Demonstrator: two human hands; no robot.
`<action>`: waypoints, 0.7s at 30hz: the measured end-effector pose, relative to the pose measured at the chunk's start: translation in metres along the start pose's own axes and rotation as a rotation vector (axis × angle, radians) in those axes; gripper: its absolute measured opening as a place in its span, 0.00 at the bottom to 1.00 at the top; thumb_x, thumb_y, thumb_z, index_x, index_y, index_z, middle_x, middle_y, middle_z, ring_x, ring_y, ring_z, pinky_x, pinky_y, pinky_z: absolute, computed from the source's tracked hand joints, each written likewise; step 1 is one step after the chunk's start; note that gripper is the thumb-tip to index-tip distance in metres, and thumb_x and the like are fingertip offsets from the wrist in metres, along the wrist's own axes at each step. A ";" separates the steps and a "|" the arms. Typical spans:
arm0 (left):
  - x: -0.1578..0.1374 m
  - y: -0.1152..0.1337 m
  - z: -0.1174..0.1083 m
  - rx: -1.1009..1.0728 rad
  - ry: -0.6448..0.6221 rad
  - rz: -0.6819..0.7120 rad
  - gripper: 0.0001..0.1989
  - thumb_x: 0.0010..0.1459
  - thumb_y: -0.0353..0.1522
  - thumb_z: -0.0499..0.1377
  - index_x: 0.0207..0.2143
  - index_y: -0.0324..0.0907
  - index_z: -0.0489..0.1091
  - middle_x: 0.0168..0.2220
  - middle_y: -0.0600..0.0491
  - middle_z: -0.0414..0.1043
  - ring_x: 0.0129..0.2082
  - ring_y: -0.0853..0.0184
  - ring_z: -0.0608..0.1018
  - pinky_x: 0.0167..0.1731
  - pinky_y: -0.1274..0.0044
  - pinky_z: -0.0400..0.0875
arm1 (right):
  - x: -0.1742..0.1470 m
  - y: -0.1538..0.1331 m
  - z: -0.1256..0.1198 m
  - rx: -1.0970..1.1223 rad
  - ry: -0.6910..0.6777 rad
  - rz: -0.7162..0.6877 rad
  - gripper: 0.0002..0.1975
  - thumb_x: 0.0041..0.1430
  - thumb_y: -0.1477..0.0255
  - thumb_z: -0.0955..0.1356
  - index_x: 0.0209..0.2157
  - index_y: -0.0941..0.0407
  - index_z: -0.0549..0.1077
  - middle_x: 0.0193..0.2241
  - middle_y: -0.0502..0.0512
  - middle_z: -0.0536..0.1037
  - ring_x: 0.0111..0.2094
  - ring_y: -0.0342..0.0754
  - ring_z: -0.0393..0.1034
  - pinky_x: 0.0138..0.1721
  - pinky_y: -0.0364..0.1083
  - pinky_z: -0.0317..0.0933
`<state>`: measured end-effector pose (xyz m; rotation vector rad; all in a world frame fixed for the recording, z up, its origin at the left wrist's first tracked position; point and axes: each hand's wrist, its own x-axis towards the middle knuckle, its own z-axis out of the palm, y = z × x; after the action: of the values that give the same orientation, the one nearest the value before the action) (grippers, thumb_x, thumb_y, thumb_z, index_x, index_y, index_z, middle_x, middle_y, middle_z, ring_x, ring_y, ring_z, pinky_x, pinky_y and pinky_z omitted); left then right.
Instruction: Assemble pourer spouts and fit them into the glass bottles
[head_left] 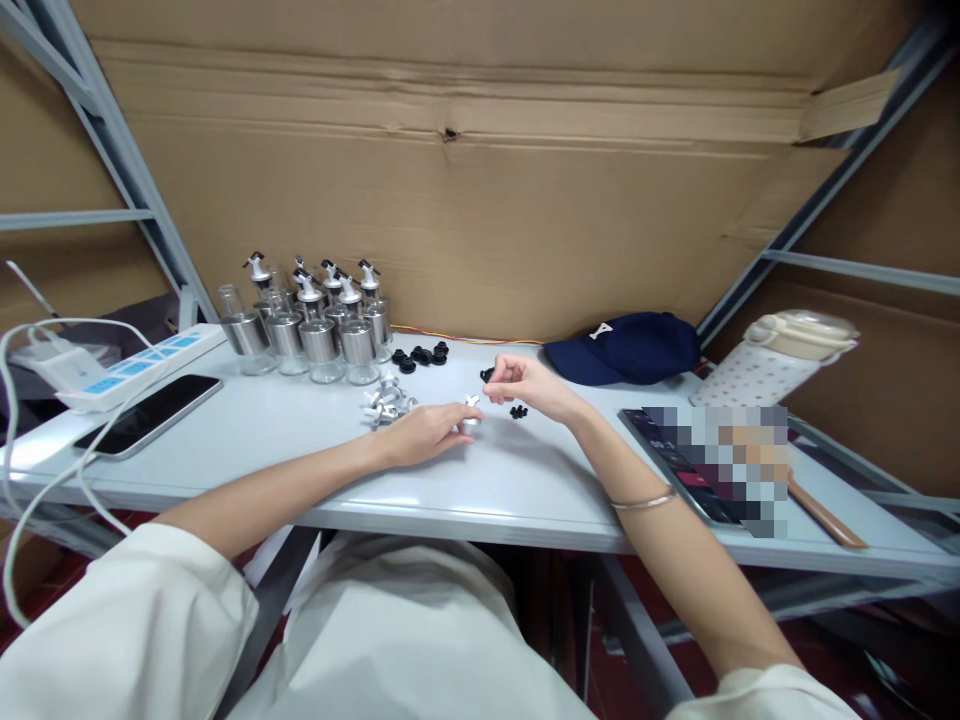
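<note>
My left hand [426,432] pinches a silver pourer top [472,402] just above the table, its spout pointing up. Just to the right, my right hand [521,385] has thumb and fingertips pressed together beside that top. A small black part [487,376] shows by the right fingertips; whether they grip it or it lies behind them I cannot tell. Several tiny black pieces [519,411] lie under my right wrist. A pile of silver pourer tops [387,398] sits left of my left hand, and several black stoppers [421,355] lie farther back.
Several glass-and-steel oil bottles [321,342], some with pourers, stand at the back left. A phone [150,415] and a power strip [161,365] lie at left. At right are a navy cap [626,348], a dotted tumbler [772,360] and a tablet-like screen [667,460].
</note>
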<state>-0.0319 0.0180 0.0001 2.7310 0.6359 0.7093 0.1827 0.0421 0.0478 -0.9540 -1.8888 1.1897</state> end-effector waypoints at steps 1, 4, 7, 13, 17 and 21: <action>0.000 0.000 0.000 -0.001 -0.002 -0.016 0.14 0.63 0.33 0.52 0.50 0.39 0.61 0.43 0.47 0.73 0.38 0.66 0.77 0.42 0.74 0.70 | 0.000 0.001 0.001 0.026 -0.005 -0.003 0.19 0.41 0.63 0.74 0.21 0.57 0.62 0.17 0.47 0.72 0.19 0.38 0.61 0.22 0.40 0.51; 0.000 0.000 0.001 -0.012 -0.006 -0.055 0.13 0.62 0.33 0.53 0.49 0.41 0.61 0.42 0.49 0.73 0.38 0.67 0.77 0.42 0.75 0.70 | 0.000 0.001 0.002 0.089 -0.030 0.002 0.18 0.40 0.64 0.75 0.20 0.57 0.63 0.24 0.52 0.77 0.21 0.38 0.64 0.22 0.40 0.53; 0.000 -0.001 0.002 -0.014 -0.017 -0.064 0.13 0.62 0.32 0.53 0.49 0.40 0.61 0.43 0.49 0.72 0.38 0.67 0.77 0.42 0.75 0.70 | 0.000 0.002 0.004 0.116 -0.077 0.022 0.17 0.39 0.67 0.75 0.20 0.58 0.65 0.24 0.52 0.77 0.22 0.39 0.65 0.25 0.41 0.56; 0.001 -0.001 0.002 -0.023 -0.037 -0.064 0.13 0.62 0.31 0.53 0.49 0.40 0.61 0.45 0.48 0.72 0.39 0.68 0.77 0.42 0.76 0.69 | 0.000 0.002 0.003 0.080 -0.079 0.035 0.14 0.40 0.67 0.75 0.22 0.58 0.68 0.19 0.47 0.73 0.22 0.40 0.65 0.26 0.41 0.54; 0.001 -0.001 0.003 -0.022 -0.042 -0.053 0.13 0.62 0.30 0.53 0.49 0.40 0.61 0.44 0.48 0.72 0.39 0.67 0.77 0.42 0.76 0.69 | 0.000 0.000 0.003 0.059 -0.058 0.049 0.14 0.38 0.67 0.75 0.22 0.59 0.70 0.20 0.48 0.73 0.23 0.40 0.64 0.27 0.42 0.55; 0.001 -0.001 0.003 -0.020 -0.048 -0.046 0.12 0.62 0.31 0.53 0.48 0.40 0.62 0.44 0.48 0.72 0.39 0.67 0.76 0.42 0.75 0.69 | 0.000 0.000 0.004 0.086 -0.063 0.063 0.13 0.36 0.68 0.76 0.21 0.59 0.71 0.21 0.48 0.74 0.25 0.41 0.66 0.31 0.43 0.58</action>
<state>-0.0300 0.0195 -0.0022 2.6973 0.6743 0.6339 0.1794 0.0410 0.0467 -0.9451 -1.8522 1.3419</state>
